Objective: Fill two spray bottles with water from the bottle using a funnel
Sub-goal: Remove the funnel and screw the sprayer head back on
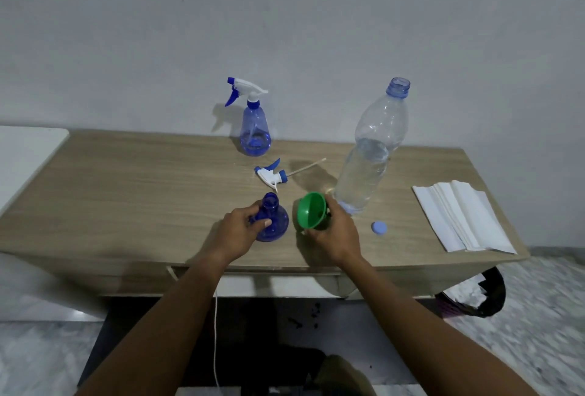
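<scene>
— Left hand (pixel 237 232) grips the uncapped blue plastic spray bottle (pixel 279 217) near the wooden table's (pixel 126 193) front edge. The right?
— Right hand (pixel 337 232) holds the green plastic funnel (pixel 311 210) just beside it, tilted; the clear, open water bottle (pixel 370 148) stands behind.

spout of funnel (pixel 311 210) behind right hand (pixel 337 232), bin (pixel 493 288) partly under table (pixel 126 189) (contents blurred), floor (pixel 554 316) edges smeared
</scene>
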Available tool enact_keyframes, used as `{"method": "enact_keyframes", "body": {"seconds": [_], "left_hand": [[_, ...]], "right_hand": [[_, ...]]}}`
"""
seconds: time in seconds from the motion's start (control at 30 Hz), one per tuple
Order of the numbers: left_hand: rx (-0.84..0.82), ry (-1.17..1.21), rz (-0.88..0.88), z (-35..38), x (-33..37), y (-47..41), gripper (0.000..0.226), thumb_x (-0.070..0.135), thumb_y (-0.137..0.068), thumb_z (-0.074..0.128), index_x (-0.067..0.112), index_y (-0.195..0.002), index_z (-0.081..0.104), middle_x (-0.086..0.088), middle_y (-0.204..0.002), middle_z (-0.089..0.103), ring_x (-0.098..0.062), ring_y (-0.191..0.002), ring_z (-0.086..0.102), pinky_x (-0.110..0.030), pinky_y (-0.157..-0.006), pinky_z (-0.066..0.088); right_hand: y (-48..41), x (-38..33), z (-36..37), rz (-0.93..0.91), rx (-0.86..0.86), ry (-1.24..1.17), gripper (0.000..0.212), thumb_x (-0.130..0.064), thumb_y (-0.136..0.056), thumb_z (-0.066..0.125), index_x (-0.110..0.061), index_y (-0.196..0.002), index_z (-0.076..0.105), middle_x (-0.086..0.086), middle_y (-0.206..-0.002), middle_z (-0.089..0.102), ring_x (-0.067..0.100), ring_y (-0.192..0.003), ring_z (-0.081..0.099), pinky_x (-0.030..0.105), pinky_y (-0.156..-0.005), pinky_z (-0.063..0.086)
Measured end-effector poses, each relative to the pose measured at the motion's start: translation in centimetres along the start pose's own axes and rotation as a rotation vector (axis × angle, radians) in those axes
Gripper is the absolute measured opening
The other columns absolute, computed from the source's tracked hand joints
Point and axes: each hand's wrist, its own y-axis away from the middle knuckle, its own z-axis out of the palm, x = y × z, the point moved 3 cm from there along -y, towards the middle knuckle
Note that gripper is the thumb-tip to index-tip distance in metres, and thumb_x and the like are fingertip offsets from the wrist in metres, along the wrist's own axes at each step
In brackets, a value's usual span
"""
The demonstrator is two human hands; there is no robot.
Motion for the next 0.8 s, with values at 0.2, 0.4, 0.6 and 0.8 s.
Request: {"method": "enact_keyframes", "body": {"seconds": [0.2,0.4,0.6,0.8], "left_hand": [[0.014,0.001,0.011,0.2,0.4,0.4,0.036,0.02,-0.094,0.07,0.021,-0.13,0.067,0.005,-0.116,0.072,-0.013,-0.106,0.066,-0.006,-0.076,0.043],[-0.001,0.031,0.02,0.0,0.9,0.7,0.037,0.018,-0.095,0.068,0.025,-0.131,0.065,0.001,-0.108,0.074,-0.016,-0.106,0.067,-0.01,-0.077,0.043],[-0.018,0.049,0.022,0.0,1.3,0.9,0.038,0.016,-0.096,0.067,0.027,-0.132,0.064,0.006,-0.106,0.072,-0.012,-0.106,0.065,-0.009,-0.079,0.043],[-0.032,0.053,0.01,-0.2,1.5,1.0,0.041,0.017,-0.096,0.067,0.028,-0.135,0.062,0.004,-0.108,0.073,-0.012,-0.107,0.065,-0.013,-0.083,0.045]], "right_hand": [[-0.2,0.0,0.7,-0.021,-0.01,0.087,0.086,-0.031,-0.071,0.085,-0.03,-0.146,0.043,0.002,-0.133,0.064,0.024,-0.121,0.058,0.038,-0.094,0.05],[-0.2,0.0,0.9,-0.017,-0.023,0.124,0.087,-0.038,-0.068,0.085,-0.032,-0.144,0.044,0.0,-0.13,0.065,0.024,-0.117,0.061,0.039,-0.092,0.052],[-0.2,0.4,0.7,-0.019,-0.026,0.131,0.09,-0.041,-0.066,0.085,-0.035,-0.144,0.042,-0.002,-0.129,0.065,0.022,-0.117,0.06,0.041,-0.091,0.054],[-0.2,0.5,0.5,-0.026,-0.015,0.124,0.091,-0.042,-0.066,0.086,-0.032,-0.146,0.043,0.0,-0.13,0.065,0.023,-0.119,0.059,0.04,-0.092,0.053]]}}
